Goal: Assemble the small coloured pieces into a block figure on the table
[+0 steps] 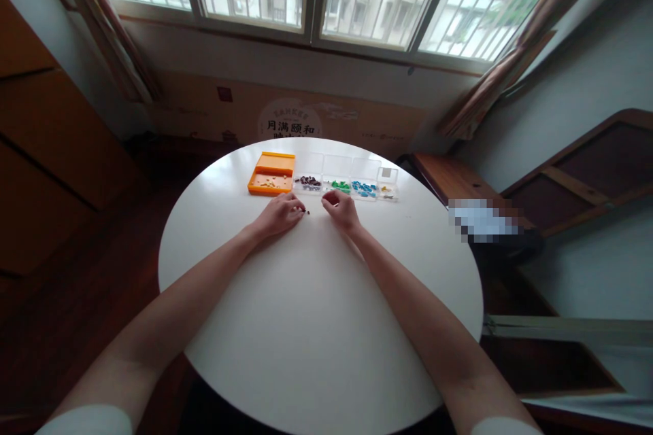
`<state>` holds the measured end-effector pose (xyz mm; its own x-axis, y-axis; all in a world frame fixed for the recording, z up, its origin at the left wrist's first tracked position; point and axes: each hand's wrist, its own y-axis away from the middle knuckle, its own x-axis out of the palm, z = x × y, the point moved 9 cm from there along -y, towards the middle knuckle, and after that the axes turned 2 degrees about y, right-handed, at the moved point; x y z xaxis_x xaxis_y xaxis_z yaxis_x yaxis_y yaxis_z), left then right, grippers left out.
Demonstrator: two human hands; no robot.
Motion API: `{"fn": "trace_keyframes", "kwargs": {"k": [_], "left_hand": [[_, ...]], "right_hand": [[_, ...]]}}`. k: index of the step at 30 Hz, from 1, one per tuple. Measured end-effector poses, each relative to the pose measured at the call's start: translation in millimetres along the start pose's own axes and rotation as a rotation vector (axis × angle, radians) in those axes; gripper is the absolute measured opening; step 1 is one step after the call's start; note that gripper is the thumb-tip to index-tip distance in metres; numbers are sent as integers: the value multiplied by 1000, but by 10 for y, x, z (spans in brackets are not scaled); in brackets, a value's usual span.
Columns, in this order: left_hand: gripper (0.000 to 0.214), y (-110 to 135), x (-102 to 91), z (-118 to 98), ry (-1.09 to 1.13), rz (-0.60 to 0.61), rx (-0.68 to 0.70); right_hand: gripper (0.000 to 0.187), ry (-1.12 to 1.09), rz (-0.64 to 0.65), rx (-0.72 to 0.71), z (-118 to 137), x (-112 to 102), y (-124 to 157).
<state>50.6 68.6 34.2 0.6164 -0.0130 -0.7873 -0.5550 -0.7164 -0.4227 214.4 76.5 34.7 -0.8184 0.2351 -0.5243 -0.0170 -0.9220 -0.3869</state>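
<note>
My left hand rests low over the white round table, its fingers curled together. A tiny dark piece shows right at its fingertips; whether another is pinched between them is too small to tell. Facing it across a small gap, my right hand has thumb and fingers drawn into a pinch, and anything inside is hidden. Just beyond the hands stands a row of clear lidded boxes, lids up, with dark brown pieces, green pieces and blue pieces.
An orange box with its lid up holds small yellowish pieces, left of the clear boxes. A smaller clear box with a few bits ends the row at right. Beyond the table are a wooden chair, a printed carton and windows.
</note>
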Motion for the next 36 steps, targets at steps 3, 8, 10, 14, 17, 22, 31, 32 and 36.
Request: {"fn": "trace_keyframes", "kwargs": {"k": [3, 8, 10, 14, 17, 22, 31, 32, 36], "left_hand": [[17, -5, -16, -13, 18, 5, -20], [16, -7, -35, -45, 42, 4, -18], [16, -2, -30, -35, 47, 3, -12], [16, 8, -4, -1, 55, 10, 8], [17, 9, 6, 18, 32, 6, 13], [21, 10, 17, -23, -34, -5, 65], [16, 8, 0, -7, -30, -20, 40], [16, 8, -4, 5, -23, -23, 28], [19, 3, -45, 82, 91, -67, -54]], "right_hand": [[8, -15, -4, 69, -22, 42, -142], [7, 114, -77, 130, 37, 90, -416], [8, 151, -91, 136, 80, 120, -509], [15, 151, -76, 171, 98, 199, -546], [14, 158, -20, 98, 161, 289, -416], [14, 225, 82, -28, 264, 380, -53], [14, 250, 128, -80, 303, 393, 208], [14, 252, 130, -95, 308, 398, 214], [15, 252, 142, -127, 304, 422, 221]]}}
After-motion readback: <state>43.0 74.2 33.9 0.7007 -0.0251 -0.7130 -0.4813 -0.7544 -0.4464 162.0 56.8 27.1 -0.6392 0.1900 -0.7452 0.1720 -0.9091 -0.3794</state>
